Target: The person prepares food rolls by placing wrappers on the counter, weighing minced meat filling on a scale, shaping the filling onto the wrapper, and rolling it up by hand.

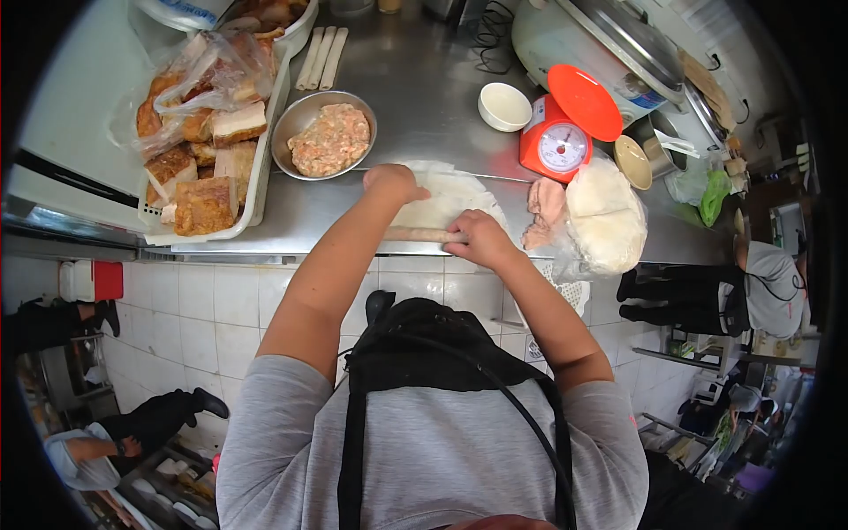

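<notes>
A thin, pale, round wrapper sheet, perhaps several stacked, lies at the counter's near edge. Along its near side runs a slim filled roll. My right hand is closed on the roll's right end, thumb on the near side and fingers on the far side. At the sheet's far left edge rests my left hand, its thumb out over the sheet and its other fingers mostly hidden behind the hand. Beyond it stands a metal bowl of pinkish minced filling. Three finished rolls lie behind the bowl.
A white basket of roasted pork belly pieces stands left. On the right are a red kitchen scale, a white bowl, bagged wrappers and a pink crumpled piece. Other people stand on both sides of the room.
</notes>
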A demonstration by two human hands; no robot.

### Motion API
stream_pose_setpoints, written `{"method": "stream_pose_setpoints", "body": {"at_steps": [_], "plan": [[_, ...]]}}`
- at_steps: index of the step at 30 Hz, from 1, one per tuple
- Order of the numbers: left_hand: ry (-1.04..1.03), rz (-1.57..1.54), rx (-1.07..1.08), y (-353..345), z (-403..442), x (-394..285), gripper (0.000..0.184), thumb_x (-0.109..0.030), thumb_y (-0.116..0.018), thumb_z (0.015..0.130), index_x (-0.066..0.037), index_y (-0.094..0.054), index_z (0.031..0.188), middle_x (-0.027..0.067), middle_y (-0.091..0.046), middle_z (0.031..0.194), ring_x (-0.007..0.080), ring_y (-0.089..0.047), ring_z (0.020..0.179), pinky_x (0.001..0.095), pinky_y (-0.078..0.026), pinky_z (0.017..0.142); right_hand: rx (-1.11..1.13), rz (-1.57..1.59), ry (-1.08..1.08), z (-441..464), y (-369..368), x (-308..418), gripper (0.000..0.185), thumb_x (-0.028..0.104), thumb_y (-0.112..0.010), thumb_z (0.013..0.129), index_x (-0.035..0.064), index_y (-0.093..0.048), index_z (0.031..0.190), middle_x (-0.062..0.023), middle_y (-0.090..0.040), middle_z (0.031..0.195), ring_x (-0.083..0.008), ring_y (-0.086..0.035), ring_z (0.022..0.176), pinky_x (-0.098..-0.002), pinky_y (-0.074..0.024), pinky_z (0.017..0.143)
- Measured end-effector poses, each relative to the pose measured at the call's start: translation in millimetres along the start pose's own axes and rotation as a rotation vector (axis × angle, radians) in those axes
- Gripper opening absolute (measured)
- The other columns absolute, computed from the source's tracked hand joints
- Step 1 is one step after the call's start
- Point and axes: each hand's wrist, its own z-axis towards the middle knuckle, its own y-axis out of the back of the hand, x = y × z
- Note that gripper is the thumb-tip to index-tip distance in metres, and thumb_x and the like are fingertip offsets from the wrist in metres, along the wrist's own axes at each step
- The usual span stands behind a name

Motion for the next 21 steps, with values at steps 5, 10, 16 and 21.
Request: {"method": "stream_pose_setpoints", "body": {"at_steps": [5,10,16,21], "plan": [[0.006,-0.012,-0.008,0,-1,0,0.072,-0.064,-0.047,0.075,-0.005,-0.055,0.114,0.0088,-0.054,0.118,0.0231,-0.053,0.108,0.0386,-0.045,0.083,-0.028,-0.154,-0.05,-6,14,-10,0.029,0.025,-0.073,0.061,0.0072,-0.059,0.081,-0.0088,-0.057,0.085,-0.0266,-0.054,0.085,-0.0359,-0.043,0.077],[0.008,-0.02,0.01,2,-3,-2,0.072,-0.062,-0.047,0.075,-0.004,-0.052,0.117,0.0095,-0.053,0.12,0.0238,-0.052,0.108,0.0398,-0.044,0.084,-0.066,-0.095,-0.044,-13,4,-19,0.031,0.025,-0.074,0.061,0.0071,-0.059,0.082,-0.0091,-0.057,0.085,-0.0271,-0.054,0.087,-0.0361,-0.0431,0.077],[-0.079,-0.043,-0.119,5,3,10,0.066,-0.056,-0.048,0.077,-0.002,-0.053,0.115,0.014,-0.052,0.119,0.0275,-0.051,0.109,0.0391,-0.043,0.086,-0.056,-0.011,-0.039,-19,23,-25,0.033,0.025,-0.074,0.06,0.0064,-0.058,0.082,-0.0103,-0.057,0.085,-0.0289,-0.053,0.086,-0.0365,-0.0433,0.076],[-0.167,-0.227,-0.262,15,4,-24,0.062,-0.054,-0.049,0.078,0.0,-0.055,0.108,0.0176,-0.054,0.116,0.0293,-0.051,0.108,0.0371,-0.042,0.088,0.008,-0.058,-0.077,-20,30,-19,0.034,0.025,-0.074,0.06,0.0062,-0.057,0.082,-0.0108,-0.056,0.085,-0.0294,-0.053,0.086,-0.0374,-0.0434,0.076]]}}
